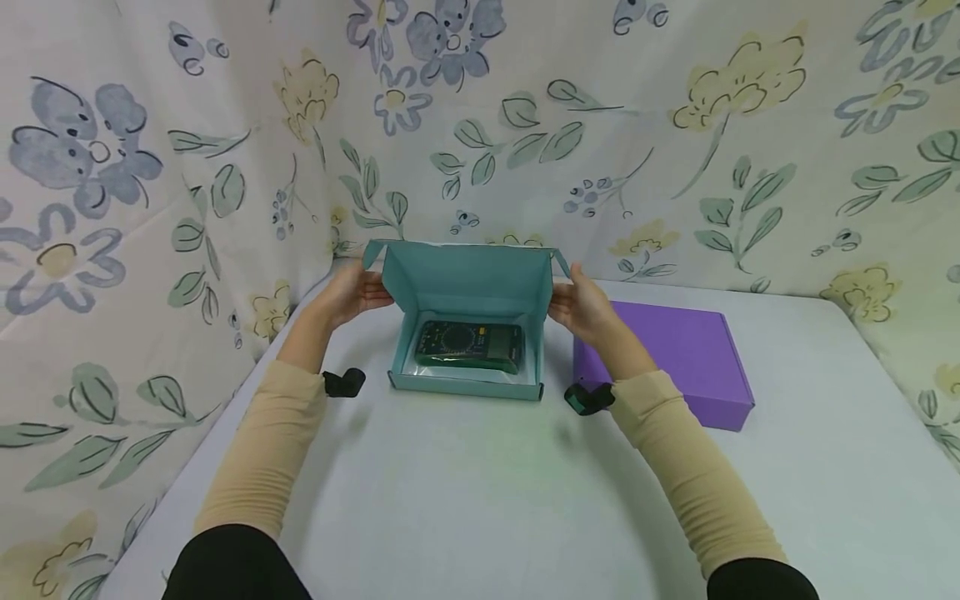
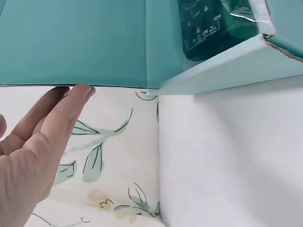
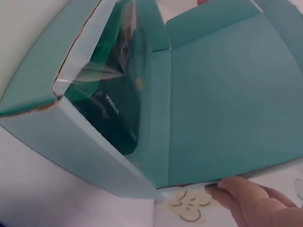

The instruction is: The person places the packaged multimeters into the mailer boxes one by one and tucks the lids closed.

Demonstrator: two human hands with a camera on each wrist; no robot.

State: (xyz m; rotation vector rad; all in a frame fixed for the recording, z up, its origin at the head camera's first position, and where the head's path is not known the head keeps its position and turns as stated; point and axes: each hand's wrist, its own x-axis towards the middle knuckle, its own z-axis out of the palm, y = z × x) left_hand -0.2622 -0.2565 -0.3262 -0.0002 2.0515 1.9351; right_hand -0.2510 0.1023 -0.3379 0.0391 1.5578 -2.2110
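Observation:
A teal cardboard box (image 1: 467, 382) stands on the table with its lid (image 1: 472, 279) raised. Inside lies a digital multimeter (image 1: 468, 346) in a green holster, wrapped in clear plastic. My left hand (image 1: 358, 292) is at the lid's left side; in the left wrist view its straight fingers (image 2: 71, 106) touch the lid's edge. On the opposite side is my right hand (image 1: 581, 308), its fingertips (image 3: 232, 184) against the lid's right edge. The multimeter's dark end (image 3: 111, 109) shows through plastic in the right wrist view.
A closed purple box (image 1: 675, 350) lies on the white table (image 1: 480, 483), right of the teal box and partly behind my right forearm. A flower-printed curtain (image 1: 525, 125) hangs behind the table and along its left side. Black straps (image 1: 345, 383) circle both wrists.

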